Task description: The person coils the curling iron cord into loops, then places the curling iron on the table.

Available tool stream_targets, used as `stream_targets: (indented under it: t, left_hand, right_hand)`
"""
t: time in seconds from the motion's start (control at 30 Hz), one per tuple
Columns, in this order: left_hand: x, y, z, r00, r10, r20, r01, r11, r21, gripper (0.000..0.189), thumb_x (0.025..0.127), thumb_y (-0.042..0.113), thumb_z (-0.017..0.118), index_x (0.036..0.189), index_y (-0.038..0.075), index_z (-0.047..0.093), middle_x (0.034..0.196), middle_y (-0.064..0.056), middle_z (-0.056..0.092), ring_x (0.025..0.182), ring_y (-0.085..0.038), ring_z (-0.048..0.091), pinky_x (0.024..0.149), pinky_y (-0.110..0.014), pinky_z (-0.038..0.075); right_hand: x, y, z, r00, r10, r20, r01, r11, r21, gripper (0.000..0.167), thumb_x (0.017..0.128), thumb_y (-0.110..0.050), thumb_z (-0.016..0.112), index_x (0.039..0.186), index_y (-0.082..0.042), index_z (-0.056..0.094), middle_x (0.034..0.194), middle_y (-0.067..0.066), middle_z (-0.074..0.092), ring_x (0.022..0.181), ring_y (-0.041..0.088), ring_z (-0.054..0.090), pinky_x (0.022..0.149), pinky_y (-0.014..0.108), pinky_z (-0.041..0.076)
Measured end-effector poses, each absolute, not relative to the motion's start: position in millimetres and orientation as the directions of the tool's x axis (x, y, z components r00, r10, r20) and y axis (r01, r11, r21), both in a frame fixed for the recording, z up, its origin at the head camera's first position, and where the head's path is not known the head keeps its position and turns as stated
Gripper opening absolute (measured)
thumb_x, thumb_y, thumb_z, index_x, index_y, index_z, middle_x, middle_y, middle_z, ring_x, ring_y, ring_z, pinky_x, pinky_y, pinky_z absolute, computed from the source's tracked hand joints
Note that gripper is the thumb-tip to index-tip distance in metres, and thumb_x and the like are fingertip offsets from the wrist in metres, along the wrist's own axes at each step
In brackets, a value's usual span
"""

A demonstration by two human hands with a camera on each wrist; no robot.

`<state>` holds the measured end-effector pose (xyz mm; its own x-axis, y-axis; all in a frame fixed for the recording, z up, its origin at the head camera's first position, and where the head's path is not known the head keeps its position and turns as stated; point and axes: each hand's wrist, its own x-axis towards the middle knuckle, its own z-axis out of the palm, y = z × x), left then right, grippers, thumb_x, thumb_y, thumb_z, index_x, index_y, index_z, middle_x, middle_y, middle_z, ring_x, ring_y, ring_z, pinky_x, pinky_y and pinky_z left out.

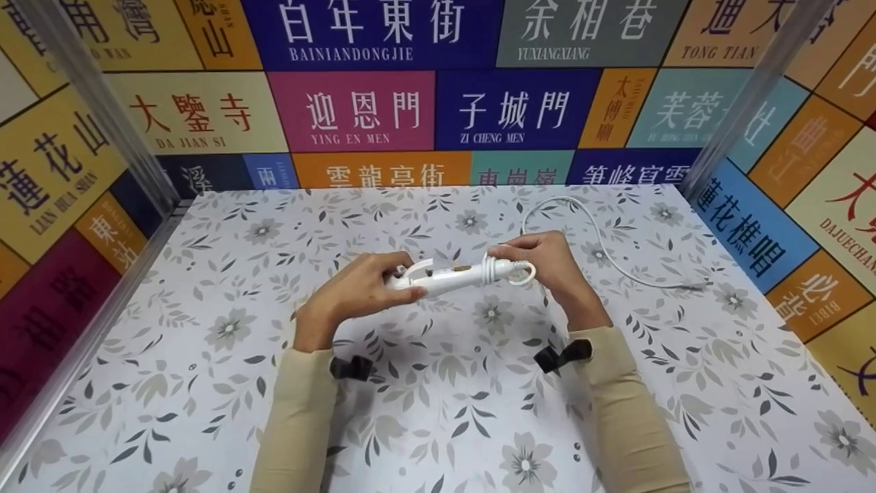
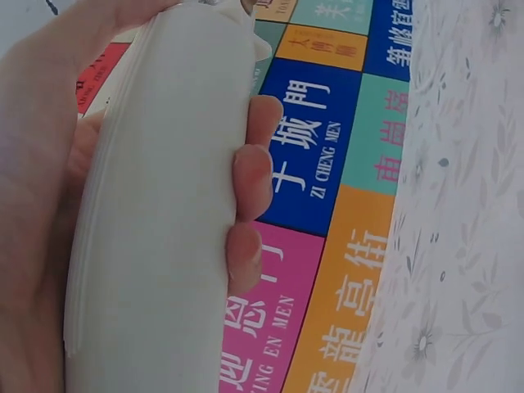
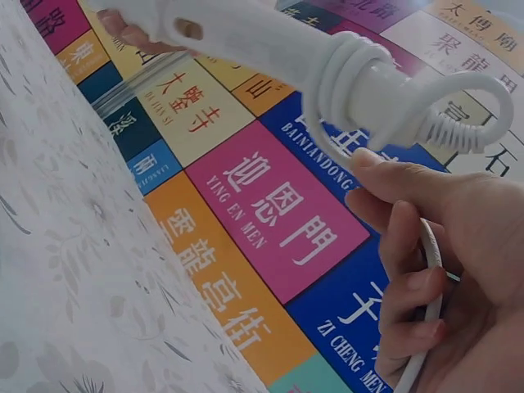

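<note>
A white hair-styling iron, which looks like a curling iron, is held above the table, tilted slightly up to the right. My left hand grips its wide white body, fingers curled round the far side in the left wrist view. White cord coils wrap the other end, beside the ribbed cord sleeve, which bends in a loop. In the right wrist view, my right hand pinches the cord between thumb and index finger just under the coils. The cord's loose length runs down through the curled fingers.
Beyond the right hand, the rest of the cord curves over the flower-patterned table, its end lying at the right. Colourful panels with Chinese lettering stand behind and at both sides. Black straps circle both sleeve cuffs.
</note>
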<state>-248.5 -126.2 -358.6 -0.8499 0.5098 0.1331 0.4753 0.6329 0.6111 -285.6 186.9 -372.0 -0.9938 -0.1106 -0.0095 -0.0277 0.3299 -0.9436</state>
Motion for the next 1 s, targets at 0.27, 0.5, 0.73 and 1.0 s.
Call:
stream_targets:
  t: [0.27,0.5,0.73,1.0]
  left_hand:
    - [-249,-121,-359,-0.829,0.551,0.093,0.492,0.64,0.591,0.033,0.086,0.044,0.074,0.105,0.018,0.068,0.084,-0.002,0.067,0.066,-0.013,0.053,0.061,-0.029,0.043]
    - [-251,-121,-364,-0.858,0.513,0.042,0.444,0.696,0.564,0.035,0.089,0.046,0.07,0.109,0.018,0.067,0.088,-0.003,0.066,0.07,-0.016,0.053,0.063,-0.03,0.042]
    - [-250,-121,-362,-0.876,0.48,0.059,0.433,0.725,0.535,0.035,0.093,0.046,0.064,0.113,0.018,0.061,0.079,-0.002,0.059,0.065,-0.017,0.048,0.06,-0.032,0.039]
    - [-247,-123,-357,-0.894,0.442,0.068,0.405,0.736,0.542,0.035,0.096,0.048,0.06,0.116,0.019,0.059,0.08,-0.002,0.059,0.067,-0.018,0.049,0.062,-0.033,0.039]
  right_hand:
    - [-279,187,-362,-0.98,-0.179,0.089,-0.156,0.41,-0.899,0.032,0.081,-0.034,0.084,0.093,-0.005,0.081,0.074,-0.007,0.07,0.069,0.015,0.054,0.064,0.027,0.046]
    - [-259,169,-346,-0.977,-0.18,0.117,-0.198,0.543,-0.816,0.028,0.09,-0.039,0.074,0.095,-0.012,0.082,0.084,0.004,0.075,0.065,0.014,0.049,0.06,0.027,0.042]
    - [-242,157,-335,-0.95,-0.17,0.261,-0.309,0.623,-0.718,0.032,0.098,-0.033,0.065,0.078,-0.012,0.079,0.057,-0.003,0.054,0.049,0.008,0.033,0.047,0.025,0.026]
    - [-231,148,-330,-0.938,-0.191,0.289,-0.343,0.626,-0.7,0.036,0.099,-0.033,0.063,0.07,-0.016,0.074,0.058,-0.001,0.058,0.046,0.013,0.034,0.045,0.024,0.024]
